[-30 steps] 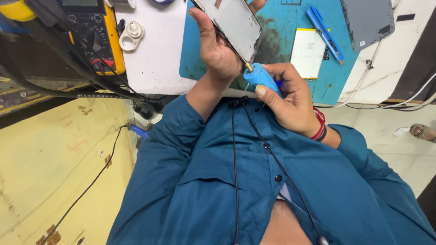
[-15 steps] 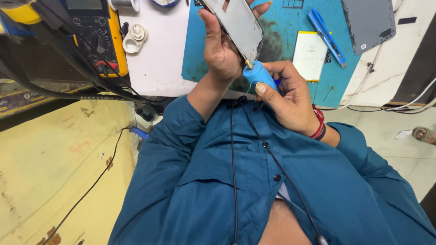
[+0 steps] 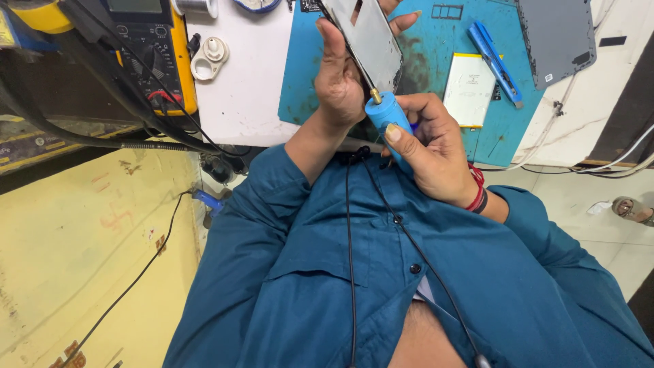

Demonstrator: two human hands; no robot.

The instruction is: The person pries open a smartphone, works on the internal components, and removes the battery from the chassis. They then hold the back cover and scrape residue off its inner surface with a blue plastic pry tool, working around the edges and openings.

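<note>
Above the teal repair mat (image 3: 436,61), the left hand (image 3: 340,75) clamps a thin, rigid, probably fragile phone frame (image 3: 371,44) by its edges, while the right hand (image 3: 429,146) grips a blue screwdriver (image 3: 390,117) against it.

Tilted grey phone frame (image 3: 371,41) touching blue-handled screwdriver (image 3: 390,117) over teal mat.
</note>
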